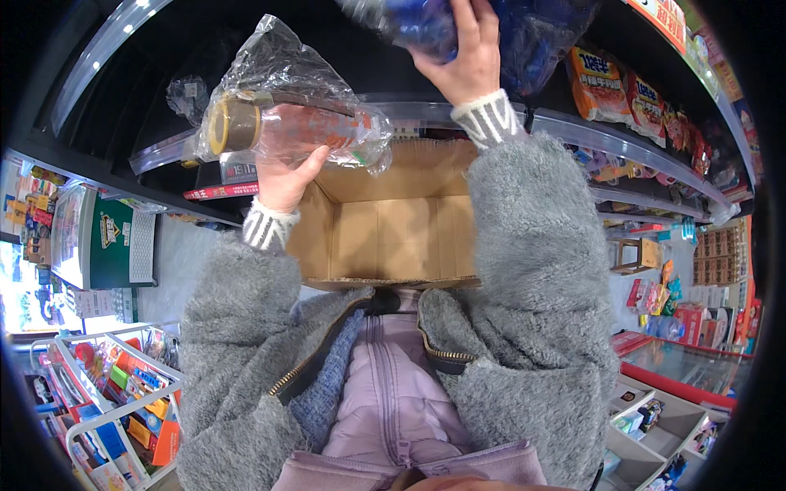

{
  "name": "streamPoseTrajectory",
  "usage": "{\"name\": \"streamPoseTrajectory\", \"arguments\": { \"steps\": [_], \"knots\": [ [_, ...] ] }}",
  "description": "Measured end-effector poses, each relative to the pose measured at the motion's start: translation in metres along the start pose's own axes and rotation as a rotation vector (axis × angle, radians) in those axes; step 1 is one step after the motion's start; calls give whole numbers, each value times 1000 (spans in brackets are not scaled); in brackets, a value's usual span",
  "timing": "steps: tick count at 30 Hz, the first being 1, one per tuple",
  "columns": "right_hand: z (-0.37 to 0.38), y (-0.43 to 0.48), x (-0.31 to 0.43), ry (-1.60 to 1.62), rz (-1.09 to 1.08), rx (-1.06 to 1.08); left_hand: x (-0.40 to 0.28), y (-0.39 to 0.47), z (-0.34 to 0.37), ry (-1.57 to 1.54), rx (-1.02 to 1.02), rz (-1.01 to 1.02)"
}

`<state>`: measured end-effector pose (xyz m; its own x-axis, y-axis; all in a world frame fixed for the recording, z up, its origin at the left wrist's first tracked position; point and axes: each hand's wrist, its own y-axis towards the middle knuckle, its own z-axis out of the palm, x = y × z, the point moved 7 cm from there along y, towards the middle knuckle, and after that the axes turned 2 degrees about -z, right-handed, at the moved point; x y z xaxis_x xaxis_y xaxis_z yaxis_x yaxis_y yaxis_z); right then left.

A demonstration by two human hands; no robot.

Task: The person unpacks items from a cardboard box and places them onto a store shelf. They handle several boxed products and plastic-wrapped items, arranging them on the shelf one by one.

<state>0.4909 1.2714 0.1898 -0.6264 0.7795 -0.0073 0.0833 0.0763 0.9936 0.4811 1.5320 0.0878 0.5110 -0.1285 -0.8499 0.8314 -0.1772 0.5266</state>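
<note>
My left hand (285, 181) holds a clear plastic bottle (307, 127) from below; the bottle lies on its side in crinkled clear wrap, its dark lid with a yellow rim to the left. At the top of the view, my right hand (460, 58) is on a blue item in clear plastic (424, 24), blurred and partly cut off by the picture's edge. Another blue wrapped item (534, 43) is just right of that hand. Below and between my forearms stands an open cardboard box (405, 239), whose visible inside holds nothing.
Dark shelves with clear plastic front rails (614, 144) curve around the box. Orange snack packets (595, 86) stand on the right shelf. A small wrapped item (187, 98) lies on the left shelf. A white wire rack (110, 417) of goods is at lower left, a wooden stool (638, 255) at right.
</note>
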Motion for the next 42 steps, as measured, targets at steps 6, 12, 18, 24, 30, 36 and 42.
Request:
{"name": "streamPoseTrajectory", "arguments": {
  "steps": [6,12,18,24,30,36,42],
  "knots": [
    [-38,-18,66,150,-319,167,7,-16,-6,122,202,-67],
    [-35,-92,82,332,40,748,65,-46,-4,324,526,-456],
    [-4,-204,57,199,216,1353,177,-82,-2,1091,986,-823],
    [-1,-279,50,75,77,1739,236,-107,29,1279,1223,-705],
    [-14,-322,39,98,240,1785,250,-119,53,1074,1170,-648],
    [-39,-355,37,-73,220,1844,187,-79,56,1129,1008,-444],
    [-70,-381,46,-189,310,1945,98,-53,28,1308,675,-237]
  ]
}}
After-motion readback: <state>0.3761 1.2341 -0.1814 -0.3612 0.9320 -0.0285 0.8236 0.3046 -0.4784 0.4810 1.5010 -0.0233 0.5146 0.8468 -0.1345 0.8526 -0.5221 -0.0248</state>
